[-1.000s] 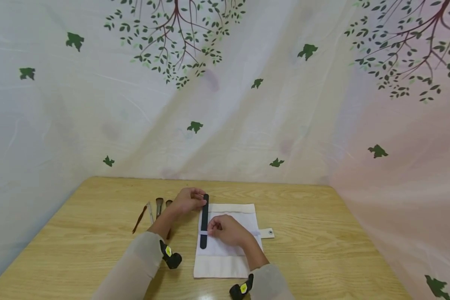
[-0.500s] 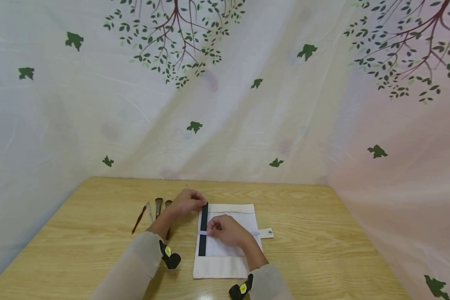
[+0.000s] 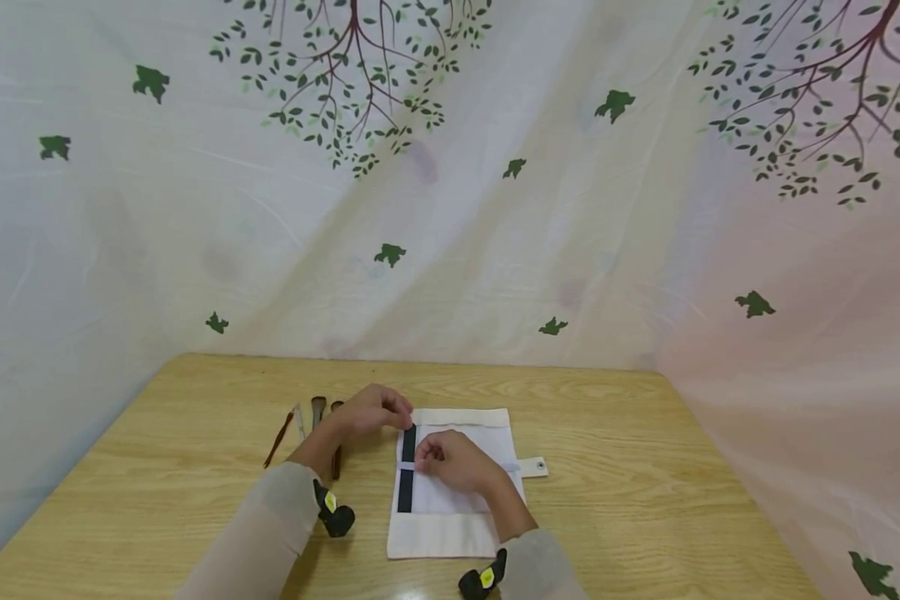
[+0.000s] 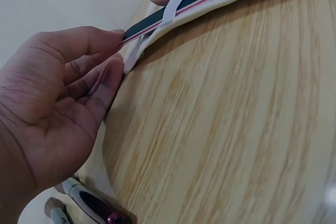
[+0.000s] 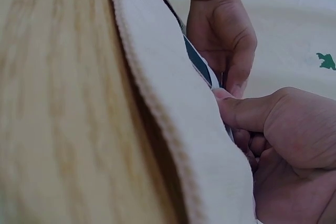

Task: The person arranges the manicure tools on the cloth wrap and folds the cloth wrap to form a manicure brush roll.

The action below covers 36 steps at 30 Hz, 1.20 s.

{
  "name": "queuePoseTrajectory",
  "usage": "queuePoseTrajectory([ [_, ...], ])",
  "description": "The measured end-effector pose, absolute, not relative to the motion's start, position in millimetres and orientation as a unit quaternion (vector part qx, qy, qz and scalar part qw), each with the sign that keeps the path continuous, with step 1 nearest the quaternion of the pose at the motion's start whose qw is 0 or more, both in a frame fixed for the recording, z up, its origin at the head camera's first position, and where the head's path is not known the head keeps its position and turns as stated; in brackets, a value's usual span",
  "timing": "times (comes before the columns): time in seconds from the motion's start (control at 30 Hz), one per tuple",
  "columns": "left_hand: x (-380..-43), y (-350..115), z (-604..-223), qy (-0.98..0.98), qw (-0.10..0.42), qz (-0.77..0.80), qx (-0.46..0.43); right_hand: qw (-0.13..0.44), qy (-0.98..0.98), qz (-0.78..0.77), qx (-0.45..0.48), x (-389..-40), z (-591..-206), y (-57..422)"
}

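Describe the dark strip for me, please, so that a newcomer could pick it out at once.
On the wooden table lies an open white cloth case. Along its left side, the strip runs beneath an elastic band, its far end at the left hand. Unlike the brushes farther left, it is flat and evenly wide, with a red line along its edge.

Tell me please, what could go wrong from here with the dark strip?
The left hand holds the dark strip only at its far end, so pushing might bend it.
The right hand pinches the elastic band over it; letting go early could make the strip shift.
The brushes lie partly hidden by the left forearm, which might knock them.
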State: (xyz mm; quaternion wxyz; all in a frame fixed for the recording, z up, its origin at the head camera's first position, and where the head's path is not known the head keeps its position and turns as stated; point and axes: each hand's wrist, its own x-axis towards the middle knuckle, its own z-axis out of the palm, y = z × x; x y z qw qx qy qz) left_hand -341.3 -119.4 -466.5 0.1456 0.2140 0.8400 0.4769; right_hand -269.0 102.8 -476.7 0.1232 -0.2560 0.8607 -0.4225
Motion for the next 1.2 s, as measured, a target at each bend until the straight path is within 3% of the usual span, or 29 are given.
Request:
queuePoseTrajectory([
  [0.37,-342.9,-122.9,-474.3,0.836,0.151,0.465,0.247,0.129,0.857,-0.428,-0.255,-267.5,-478.6,105.5],
  [0.73,-343.5,-122.9,-474.6,0.845,0.147,0.452,0.245,0.104,0.897,-0.363,-0.231,-270.1,-452.8,126.1],
  [1.2,-344.0,-123.5,-474.4,0.846,0.139,0.446,0.256,0.138,0.884,-0.374,-0.243,-271.2,-458.6,140.3],
])
